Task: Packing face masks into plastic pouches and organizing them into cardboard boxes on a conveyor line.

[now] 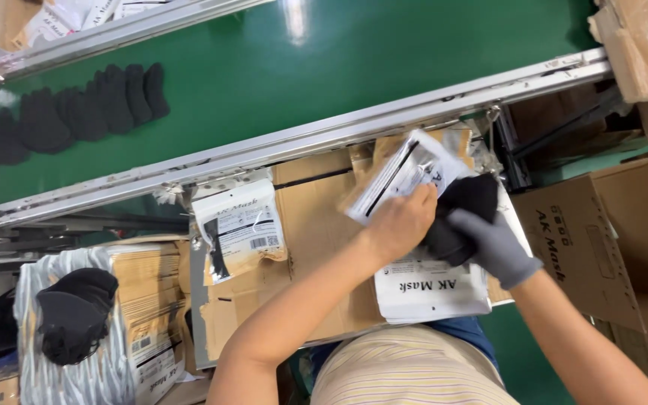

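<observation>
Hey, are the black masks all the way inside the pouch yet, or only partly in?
Only partly in. The black masks bulge out past the pouch's opening, gripped by the gloved right hand, while the bare left hand holds the pouch.

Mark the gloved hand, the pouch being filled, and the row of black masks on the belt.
right hand (493,244): head view, back of the grey glove.
white pouch (403,174): head view, its printed face above the bare hand.
row of black masks (76,112): head view, middle of the row.

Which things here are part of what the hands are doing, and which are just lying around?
In use:
left hand
grey-gloved right hand
clear-and-white plastic pouch
stack of black fabric masks

Lying about:
row of black masks on green belt
brown cardboard box
white pouch pile
</observation>
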